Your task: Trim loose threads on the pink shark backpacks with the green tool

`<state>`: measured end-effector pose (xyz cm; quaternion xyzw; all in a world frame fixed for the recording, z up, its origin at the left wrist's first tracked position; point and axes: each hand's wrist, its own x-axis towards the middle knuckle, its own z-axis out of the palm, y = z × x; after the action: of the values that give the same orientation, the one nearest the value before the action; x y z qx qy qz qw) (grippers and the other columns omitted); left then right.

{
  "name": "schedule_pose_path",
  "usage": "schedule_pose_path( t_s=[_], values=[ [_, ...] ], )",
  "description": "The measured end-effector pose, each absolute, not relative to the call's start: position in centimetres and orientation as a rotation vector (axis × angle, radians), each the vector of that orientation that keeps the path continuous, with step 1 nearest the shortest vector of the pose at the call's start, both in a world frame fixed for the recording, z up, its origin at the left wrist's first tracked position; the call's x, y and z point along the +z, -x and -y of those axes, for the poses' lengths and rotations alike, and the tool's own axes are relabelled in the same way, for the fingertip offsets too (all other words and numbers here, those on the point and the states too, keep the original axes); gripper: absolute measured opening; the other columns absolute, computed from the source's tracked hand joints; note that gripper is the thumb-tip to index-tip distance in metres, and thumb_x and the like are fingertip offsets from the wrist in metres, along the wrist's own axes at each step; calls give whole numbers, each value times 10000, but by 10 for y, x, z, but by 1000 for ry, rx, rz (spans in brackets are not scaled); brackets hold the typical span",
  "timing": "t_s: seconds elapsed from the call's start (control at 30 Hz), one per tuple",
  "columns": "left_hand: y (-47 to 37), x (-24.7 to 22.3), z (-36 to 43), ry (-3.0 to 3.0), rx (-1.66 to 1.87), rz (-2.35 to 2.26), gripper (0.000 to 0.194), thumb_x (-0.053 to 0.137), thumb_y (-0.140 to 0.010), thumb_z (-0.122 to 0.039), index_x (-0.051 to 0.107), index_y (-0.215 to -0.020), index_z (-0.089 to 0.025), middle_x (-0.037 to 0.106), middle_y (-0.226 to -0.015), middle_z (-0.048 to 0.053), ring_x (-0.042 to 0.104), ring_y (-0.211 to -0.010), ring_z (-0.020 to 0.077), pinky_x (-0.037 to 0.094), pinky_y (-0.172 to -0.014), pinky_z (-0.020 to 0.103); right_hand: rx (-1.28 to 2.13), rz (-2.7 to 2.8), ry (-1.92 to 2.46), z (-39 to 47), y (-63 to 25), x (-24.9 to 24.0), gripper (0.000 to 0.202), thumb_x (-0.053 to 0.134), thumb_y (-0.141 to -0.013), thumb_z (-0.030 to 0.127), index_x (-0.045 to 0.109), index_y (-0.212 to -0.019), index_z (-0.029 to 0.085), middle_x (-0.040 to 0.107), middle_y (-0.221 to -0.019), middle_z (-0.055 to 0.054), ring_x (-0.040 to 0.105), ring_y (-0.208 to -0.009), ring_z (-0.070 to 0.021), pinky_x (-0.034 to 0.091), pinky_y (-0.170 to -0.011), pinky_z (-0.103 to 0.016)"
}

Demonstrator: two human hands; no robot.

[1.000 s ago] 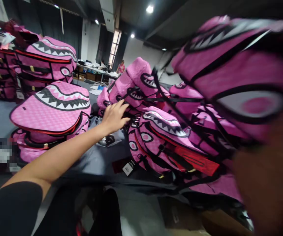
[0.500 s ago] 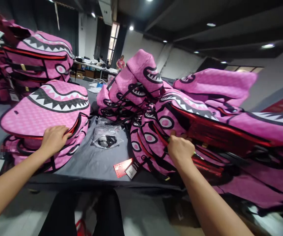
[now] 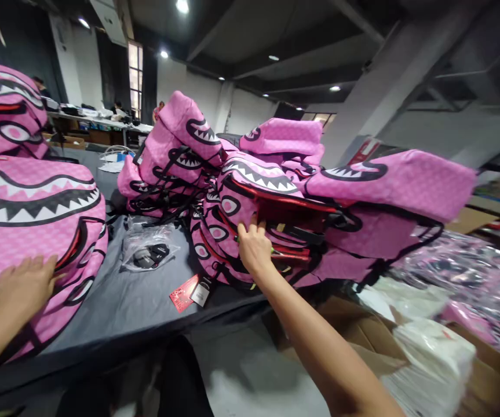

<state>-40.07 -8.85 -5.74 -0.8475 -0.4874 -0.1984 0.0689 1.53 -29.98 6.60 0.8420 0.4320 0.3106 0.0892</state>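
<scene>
At the left, a pink backpack (image 3: 24,243) with a printed shark mouth lies on another pink bag. My left hand (image 3: 21,292) rests on its face, fingers stretched out flat. In the right-hand pile, my right hand (image 3: 255,246) grips the front of an unzipped pink backpack (image 3: 236,220) with eye prints. Its fingers curl over the edge near the red-lined opening (image 3: 288,211); part of the grip is hidden. A red tag (image 3: 183,293) and a black-and-white tag (image 3: 201,291) hang by this pile.
Between the piles, a clear plastic bag (image 3: 148,252) with small black items lies on the grey table cover (image 3: 123,301). More pink bags (image 3: 184,139) are heaped behind. Right of the table stand an open cardboard box (image 3: 358,330) and plastic-wrapped pink goods (image 3: 462,278).
The view has swung right, bringing boxes and wrapped goods into sight. My left hand lies flatter on the left backpack. My right hand stays on the same backpack.
</scene>
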Motion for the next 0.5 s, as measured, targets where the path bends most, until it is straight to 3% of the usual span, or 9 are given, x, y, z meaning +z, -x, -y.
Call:
schedule_pose_path(
  t_s=[0.1,0.17,0.27,0.37,0.5],
  values=[
    [396,-39,106,2542,-625,1674,386,360,-826,-346,684,-860,-139,699,-846,210,675,-840,388,514,-788,558,926,-1542,-2480,335,10,47,512,415,-900,82,528,-1394,155,521,-1445,-193,620,-1128,-271,540,-657,-275],
    [398,-26,108,2482,-646,1777,317,464,-839,-328,714,-942,-162,739,-940,171,697,-908,340,527,-825,459,936,-1753,-2441,353,6,20,523,457,-861,107,560,-1369,181,524,-1463,-161,664,-1070,-284,545,-608,-304],
    [419,5,106,2311,-760,1924,343,529,-878,-397,721,-1083,-201,762,-994,114,709,-955,296,535,-831,387,808,-2016,-2423,358,-18,-25,481,454,-866,205,613,-1310,300,654,-1327,-60,725,-811,-253,515,-483,-321],
    [457,55,124,2094,-1010,1971,438,455,-945,-475,700,-1107,-150,758,-1003,93,709,-942,241,549,-820,337,580,-2119,-2424,347,-22,-51,443,458,-865,268,656,-1261,285,694,-1264,-59,718,-657,-240,514,-466,-340],
    [507,102,178,1837,-1394,1941,594,203,-1041,-486,597,-1217,-79,737,-995,78,701,-847,137,573,-693,254,126,-2194,-2559,316,16,-55,420,511,-833,320,685,-1214,276,746,-1130,-85,731,-713,-257,511,-536,-324]
  ],
)
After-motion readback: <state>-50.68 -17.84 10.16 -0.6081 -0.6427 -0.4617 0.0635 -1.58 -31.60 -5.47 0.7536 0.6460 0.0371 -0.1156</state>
